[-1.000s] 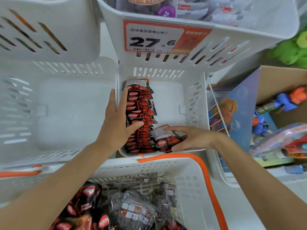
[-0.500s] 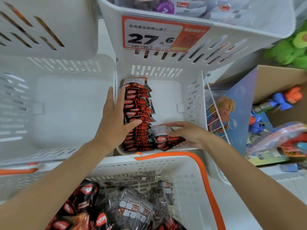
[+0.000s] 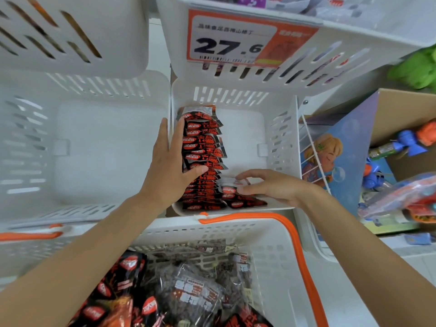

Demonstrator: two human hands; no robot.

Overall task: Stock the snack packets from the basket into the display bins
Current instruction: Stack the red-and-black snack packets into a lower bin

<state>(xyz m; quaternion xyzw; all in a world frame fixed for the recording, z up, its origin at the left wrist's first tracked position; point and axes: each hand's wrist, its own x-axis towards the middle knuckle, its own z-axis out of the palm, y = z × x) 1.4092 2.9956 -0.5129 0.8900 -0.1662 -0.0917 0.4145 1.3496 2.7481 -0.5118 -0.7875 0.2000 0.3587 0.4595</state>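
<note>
A row of red and black snack packets [image 3: 204,147] stands on edge along the left side of a white display bin [image 3: 280,138]. My left hand [image 3: 168,166] lies flat against the row, fingers over the bin's left wall, thumb on the packets. My right hand [image 3: 271,186] grips a few more packets [image 3: 232,194] at the bin's front, beside the row. Below, the white basket [image 3: 266,253] with an orange handle [image 3: 299,246] holds several red and dark packets [image 3: 188,293].
An empty white bin [image 3: 94,147] sits to the left. Above hangs a bin with a 27.6 price tag [image 3: 238,43]. On the right are a wire rack [image 3: 311,152], a cardboard box with toys [image 3: 401,147] and a green plush [image 3: 417,69].
My right hand has slid a little leftward over the small packets at the bin's front and pressed them toward the row. My left hand has stayed against the row.
</note>
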